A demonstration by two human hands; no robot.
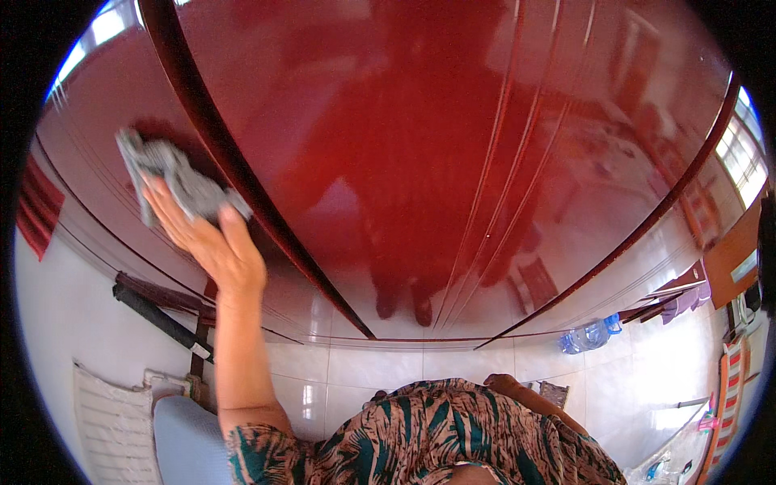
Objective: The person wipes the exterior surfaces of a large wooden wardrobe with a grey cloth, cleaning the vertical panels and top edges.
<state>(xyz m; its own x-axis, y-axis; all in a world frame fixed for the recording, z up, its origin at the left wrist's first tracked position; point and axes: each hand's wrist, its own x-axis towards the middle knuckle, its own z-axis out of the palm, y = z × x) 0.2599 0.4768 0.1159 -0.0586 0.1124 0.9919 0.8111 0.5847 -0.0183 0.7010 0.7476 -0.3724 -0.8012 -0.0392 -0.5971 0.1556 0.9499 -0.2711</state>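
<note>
My left hand (214,246) presses a crumpled grey cloth (179,179) against the glossy dark red panel at the left of a tall cabinet (388,153). The fingers lie stretched over the cloth, which bunches out past their tips and beside the thumb. A dark raised edge (234,162) runs just right of the hand. My right hand (503,383) hangs low beside my body, away from the cabinet. Its fingers are too small and dark to make out.
A clear blue plastic bottle (590,335) lies on the white tiled floor (372,368) by the cabinet's right side. At the lower left are a black roll (162,317), a blue-grey padded piece (187,444) and a white radiator (113,420). A red curtain (39,206) hangs far left.
</note>
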